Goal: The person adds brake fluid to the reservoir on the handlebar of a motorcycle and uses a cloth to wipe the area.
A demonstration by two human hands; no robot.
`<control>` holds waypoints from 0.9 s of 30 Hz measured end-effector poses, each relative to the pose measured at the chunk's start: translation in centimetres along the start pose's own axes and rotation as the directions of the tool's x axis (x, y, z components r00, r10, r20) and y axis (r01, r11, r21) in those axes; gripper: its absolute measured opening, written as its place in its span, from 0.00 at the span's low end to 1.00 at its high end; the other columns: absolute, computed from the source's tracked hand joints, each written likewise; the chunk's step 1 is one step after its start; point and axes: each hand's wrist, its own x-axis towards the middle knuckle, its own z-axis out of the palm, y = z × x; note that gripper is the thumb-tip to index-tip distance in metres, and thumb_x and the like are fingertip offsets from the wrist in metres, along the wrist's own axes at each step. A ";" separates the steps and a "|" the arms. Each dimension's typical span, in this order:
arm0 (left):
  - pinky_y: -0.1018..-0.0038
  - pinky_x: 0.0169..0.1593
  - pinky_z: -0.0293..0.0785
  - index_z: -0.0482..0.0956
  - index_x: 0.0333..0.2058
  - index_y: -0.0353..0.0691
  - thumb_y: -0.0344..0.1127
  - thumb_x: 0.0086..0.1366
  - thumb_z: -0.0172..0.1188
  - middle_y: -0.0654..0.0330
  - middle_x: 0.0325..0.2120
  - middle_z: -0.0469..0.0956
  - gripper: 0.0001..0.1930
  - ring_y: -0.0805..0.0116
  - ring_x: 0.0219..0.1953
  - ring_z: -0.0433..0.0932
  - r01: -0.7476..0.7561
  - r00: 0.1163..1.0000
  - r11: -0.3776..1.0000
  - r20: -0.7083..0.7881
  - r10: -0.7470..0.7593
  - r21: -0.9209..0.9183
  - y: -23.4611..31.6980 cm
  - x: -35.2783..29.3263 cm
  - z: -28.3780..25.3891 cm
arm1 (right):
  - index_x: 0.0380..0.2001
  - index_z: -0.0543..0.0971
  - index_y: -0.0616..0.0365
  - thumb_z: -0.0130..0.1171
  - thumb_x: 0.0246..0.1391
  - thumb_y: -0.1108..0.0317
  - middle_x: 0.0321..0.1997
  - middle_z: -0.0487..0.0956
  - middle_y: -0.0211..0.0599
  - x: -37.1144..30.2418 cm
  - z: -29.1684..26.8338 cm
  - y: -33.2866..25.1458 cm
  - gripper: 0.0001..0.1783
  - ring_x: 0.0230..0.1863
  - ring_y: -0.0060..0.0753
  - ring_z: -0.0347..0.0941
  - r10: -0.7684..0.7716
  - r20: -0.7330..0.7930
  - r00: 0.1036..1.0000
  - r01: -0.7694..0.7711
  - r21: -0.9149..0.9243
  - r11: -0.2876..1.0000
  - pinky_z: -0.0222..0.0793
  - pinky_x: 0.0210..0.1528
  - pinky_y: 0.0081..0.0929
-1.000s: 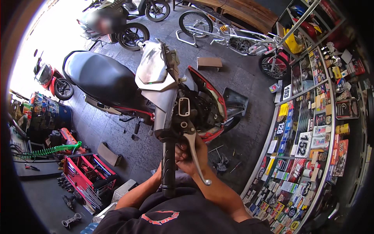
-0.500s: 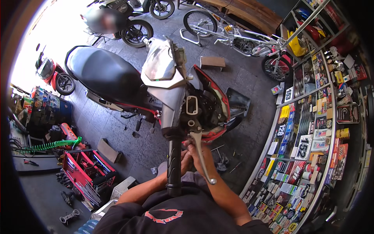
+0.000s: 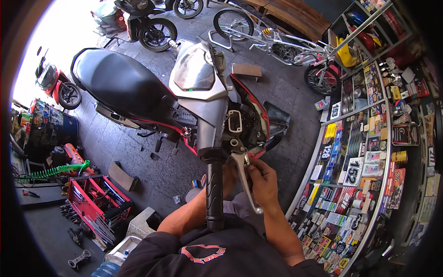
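A scooter with a black seat (image 3: 120,87) stands in front of me, its front panels opened up. Its black handlebar grip (image 3: 214,194) points toward my body, with a silver brake lever (image 3: 244,180) beside it. At the lever's pivot end, on its right side, my right hand (image 3: 264,182) has thumb and fingers pinched together; a small shiny bit shows at the fingertips, too small to name. Behind the grip and lever lies my left hand (image 3: 228,179), largely covered by them, its fingers hidden. An open brake fluid reservoir (image 3: 235,121) sits just beyond the lever.
A glass display case (image 3: 318,180) full of boxed parts runs along the right. At lower left are a red tool tray (image 3: 94,203) and a grey workbench (image 3: 46,226). A metal block (image 3: 122,177) rests on the floor. Other motorbikes, including a bare frame (image 3: 281,39), stand behind.
My right hand has moved from beneath the lever out to its right side, apart from my left hand. My left hand stays behind the grip. The whole view has shifted slightly.
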 end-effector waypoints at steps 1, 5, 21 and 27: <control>0.72 0.52 0.75 0.73 0.53 0.36 0.43 0.71 0.51 0.58 0.47 0.78 0.19 0.66 0.49 0.78 0.010 1.000 0.998 0.005 -0.010 -0.070 0.0 0.0 0.3 | 0.51 0.78 0.68 0.53 0.66 0.71 0.33 0.80 0.29 0.0 0.1 0.1 0.15 0.29 0.13 0.72 -0.002 0.010 1.000 0.002 0.006 1.000 0.67 0.31 0.15; 0.74 0.49 0.75 0.72 0.55 0.39 0.43 0.70 0.53 0.61 0.46 0.78 0.20 0.69 0.48 0.78 -0.011 0.994 0.996 -0.107 0.001 -0.092 0.4 0.3 1.5 | 0.50 0.78 0.68 0.53 0.66 0.70 0.33 0.81 0.31 -0.1 0.5 0.5 0.15 0.29 0.14 0.73 0.011 0.025 1.000 -0.011 -0.012 1.000 0.68 0.31 0.15; 0.61 0.18 0.75 0.74 0.42 0.43 0.67 0.69 0.42 0.67 0.15 0.64 0.30 0.60 0.15 0.73 0.174 0.974 0.968 -0.174 -0.143 0.181 1.9 -0.4 3.6 | 0.48 0.77 0.65 0.53 0.67 0.64 0.28 0.80 0.35 -1.0 1.5 -0.2 0.16 0.18 0.18 0.71 0.069 0.040 0.997 -0.069 0.005 0.998 0.67 0.18 0.18; 0.65 0.17 0.73 0.74 0.40 0.43 0.60 0.71 0.47 0.67 0.17 0.66 0.24 0.63 0.15 0.72 0.263 0.939 0.964 -0.236 -0.249 0.028 2.9 -2.0 4.3 | 0.54 0.75 0.64 0.56 0.66 0.63 0.30 0.81 0.34 -1.0 1.2 0.1 0.19 0.24 0.21 0.75 0.174 0.194 0.965 -0.210 0.186 0.960 0.74 0.26 0.22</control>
